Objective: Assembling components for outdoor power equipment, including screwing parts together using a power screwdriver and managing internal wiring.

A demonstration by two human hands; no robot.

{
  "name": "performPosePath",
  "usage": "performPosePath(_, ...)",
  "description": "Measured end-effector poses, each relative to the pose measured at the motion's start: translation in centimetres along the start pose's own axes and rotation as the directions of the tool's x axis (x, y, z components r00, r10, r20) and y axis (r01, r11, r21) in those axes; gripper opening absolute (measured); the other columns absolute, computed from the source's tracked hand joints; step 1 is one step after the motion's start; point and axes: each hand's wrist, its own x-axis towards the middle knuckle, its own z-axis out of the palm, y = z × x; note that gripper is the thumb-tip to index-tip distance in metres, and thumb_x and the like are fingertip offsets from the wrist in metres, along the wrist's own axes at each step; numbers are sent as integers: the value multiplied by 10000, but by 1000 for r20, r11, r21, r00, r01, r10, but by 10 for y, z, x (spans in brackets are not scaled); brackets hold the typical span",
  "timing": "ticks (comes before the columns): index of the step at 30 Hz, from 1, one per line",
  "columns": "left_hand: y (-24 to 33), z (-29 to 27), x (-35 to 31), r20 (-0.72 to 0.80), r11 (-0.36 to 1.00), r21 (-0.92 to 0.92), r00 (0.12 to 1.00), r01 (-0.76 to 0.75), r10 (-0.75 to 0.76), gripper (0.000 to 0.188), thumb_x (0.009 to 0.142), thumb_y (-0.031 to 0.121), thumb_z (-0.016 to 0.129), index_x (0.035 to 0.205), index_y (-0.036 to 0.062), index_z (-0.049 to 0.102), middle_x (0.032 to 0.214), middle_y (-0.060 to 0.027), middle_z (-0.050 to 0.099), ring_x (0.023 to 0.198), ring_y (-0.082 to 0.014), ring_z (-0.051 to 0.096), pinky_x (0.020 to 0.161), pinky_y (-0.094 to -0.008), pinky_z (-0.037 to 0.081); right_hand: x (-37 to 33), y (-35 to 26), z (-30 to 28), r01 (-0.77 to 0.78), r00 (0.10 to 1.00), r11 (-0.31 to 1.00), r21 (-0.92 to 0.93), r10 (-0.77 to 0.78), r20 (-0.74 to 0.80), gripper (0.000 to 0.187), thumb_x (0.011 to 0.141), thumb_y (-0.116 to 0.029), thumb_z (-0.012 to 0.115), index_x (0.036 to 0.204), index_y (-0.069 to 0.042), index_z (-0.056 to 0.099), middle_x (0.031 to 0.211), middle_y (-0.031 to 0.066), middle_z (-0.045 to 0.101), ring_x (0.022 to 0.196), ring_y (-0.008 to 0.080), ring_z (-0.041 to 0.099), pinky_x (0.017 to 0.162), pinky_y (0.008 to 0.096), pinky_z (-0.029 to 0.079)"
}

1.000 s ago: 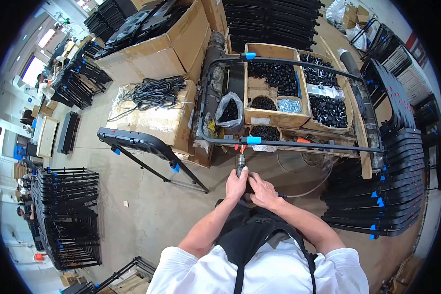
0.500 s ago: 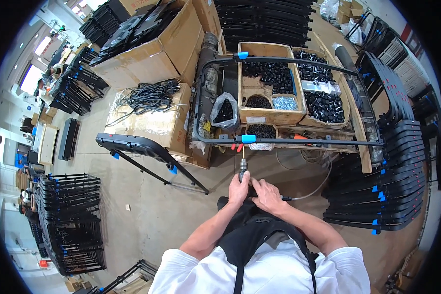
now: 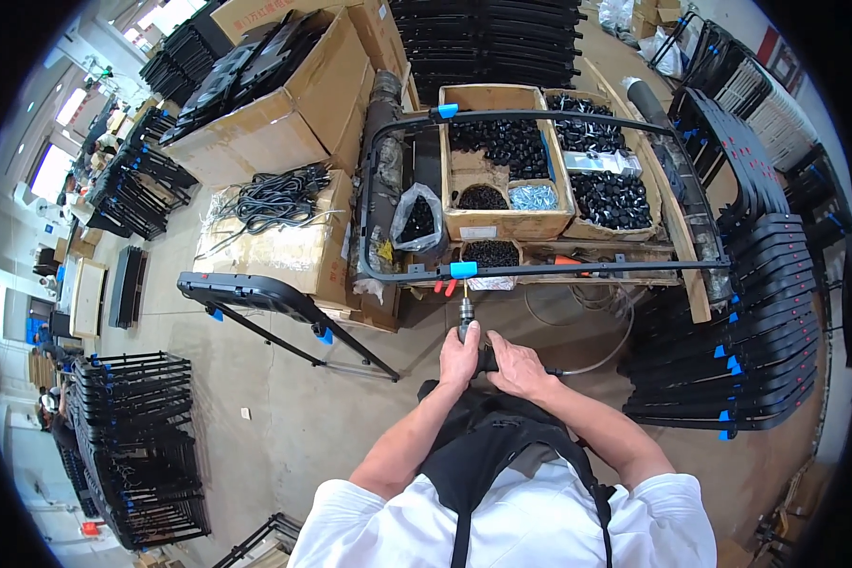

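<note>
Both of my hands grip a power drill (image 3: 466, 312), held in front of my waist with its chuck pointing away from me. My left hand (image 3: 458, 358) wraps the body just behind the chuck. Closed around the rear, my right hand (image 3: 518, 367) sits beside a thin hose (image 3: 598, 363) that runs off to the right. The bit reaches the blue clip (image 3: 464, 270) on the near bar of a black tubular frame (image 3: 577, 270); whether it touches is too small to tell. Red-handled pliers (image 3: 445, 286) show just left of the bit.
Inside the frame stand a box (image 3: 521, 225) of black caps and silvery screws, a second parts box (image 3: 615, 230) and a plastic bag (image 3: 417, 227) of parts. Coiled cables (image 3: 275, 201) top a carton at left. A panel on legs (image 3: 256, 287) stands left; stacked frames (image 3: 762, 322) stand right.
The scene has shifted slightly left in view. The drill's chuck and bit sit a little nearer the frame's blue clip. Both hands keep their grip.
</note>
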Motion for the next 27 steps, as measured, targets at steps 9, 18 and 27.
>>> performPosePath(9,10,2,2,-15,999,51,1000,-2,3,586,1013,559,632,1126,-16,649,1013,-247,740,993,-420,718,898,-510,533,5,-8,-13,-60,997,997,-43,62,53,967,806,-254,827,1558,82,320,1300,332,668,1162,462,684,1005,512,551)
performPosePath(18,12,2,8,-21,997,80,1000,-3,4,604,1013,569,623,1156,-17,647,1064,-289,742,1044,-469,718,921,-535,534,11,-12,-19,-75,996,992,-106,80,43,1016,816,-282,817,1599,78,278,1246,315,703,1082,459,718,966,513,568)
performPosePath(27,11,4,15,-34,997,69,999,-27,30,626,1012,581,616,1162,-26,650,1090,-312,734,1074,-485,710,939,-547,529,17,-13,-16,-89,987,989,-116,104,126,831,800,-199,752,1537,11,428,1352,262,638,1202,469,644,1036,524,524)
